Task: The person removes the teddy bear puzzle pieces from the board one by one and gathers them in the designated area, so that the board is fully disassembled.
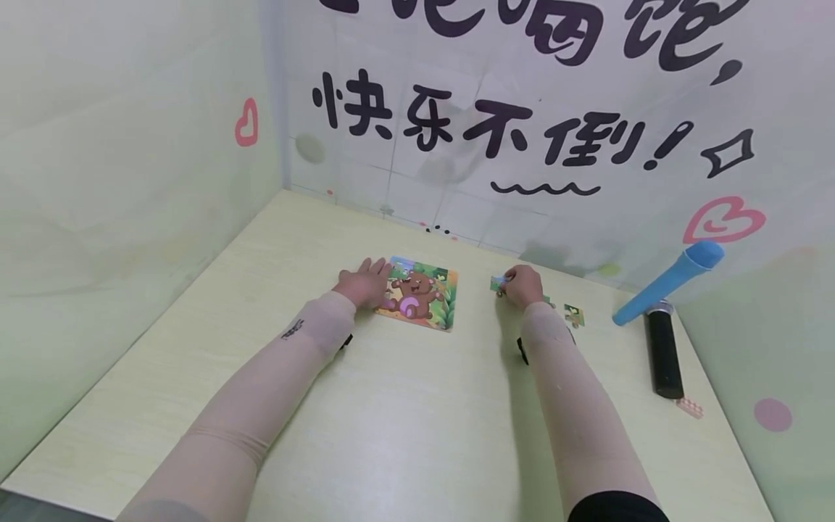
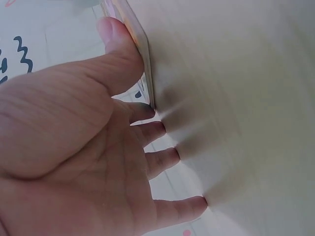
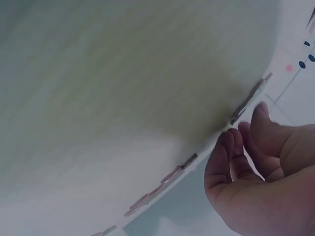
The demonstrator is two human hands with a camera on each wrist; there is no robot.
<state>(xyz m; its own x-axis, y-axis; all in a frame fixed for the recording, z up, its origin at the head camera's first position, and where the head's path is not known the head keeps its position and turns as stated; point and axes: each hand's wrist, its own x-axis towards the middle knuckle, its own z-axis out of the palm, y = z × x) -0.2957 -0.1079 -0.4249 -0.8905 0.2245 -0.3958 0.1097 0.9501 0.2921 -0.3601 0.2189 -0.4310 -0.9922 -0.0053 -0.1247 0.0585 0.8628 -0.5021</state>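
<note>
A jigsaw puzzle (image 1: 417, 296) with a brown bear on it lies flat on the table. My left hand (image 1: 365, 283) rests at its left edge with fingers spread. In the left wrist view its thumb (image 2: 115, 42) lies against the puzzle's side, and the fingertips touch the tabletop. Right of the puzzle, my right hand (image 1: 524, 287) has its fingers curled and pinches a small puzzle piece (image 1: 496, 283) at table level. Other pieces lie beside this hand, one partly hidden behind it and a separate puzzle piece (image 1: 574, 315) to its right.
A blue tube with a flared end (image 1: 668, 283) and a black microphone-like object (image 1: 664, 354) are at the table's right side. A small pink block (image 1: 689, 407) lies near them. Printed cloth walls (image 1: 457, 167) rise behind the table (image 1: 417, 420) and at both sides.
</note>
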